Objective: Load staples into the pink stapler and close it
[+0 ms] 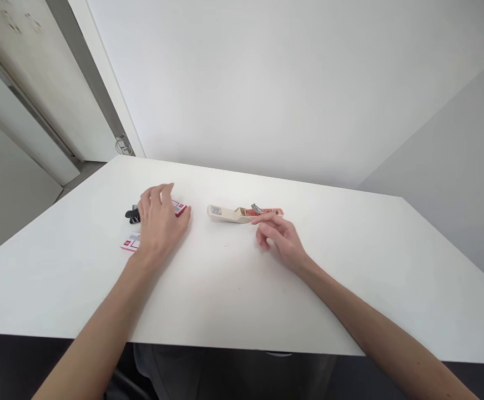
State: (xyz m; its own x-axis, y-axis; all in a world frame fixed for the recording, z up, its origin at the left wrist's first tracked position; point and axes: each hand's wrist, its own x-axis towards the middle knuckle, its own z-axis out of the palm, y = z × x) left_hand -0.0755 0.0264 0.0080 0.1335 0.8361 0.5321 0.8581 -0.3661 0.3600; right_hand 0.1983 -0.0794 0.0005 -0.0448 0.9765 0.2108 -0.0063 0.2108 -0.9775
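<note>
My left hand (157, 219) arches over a small white and red box (179, 207), thumb at its right end and fingers spread. The hand hides much of the box. An opened stapler (227, 214) lies on the table, its cream cover swung out to the left and its salmon-pink base to the right. A metal piece (256, 209) sticks up from the base. Close in front of the stapler is my right hand (278, 236), loosely bent, index finger stretched along its near edge. Nothing shows between the fingers; whether the fingertip touches the stapler I cannot tell.
Left of my left hand sits a black and metal staple remover (132, 214). A second white and pink box (131, 243) lies partly under my left wrist. The white table (225, 294) backs onto a pale wall (258, 100). A door frame (109, 78) stands at the left.
</note>
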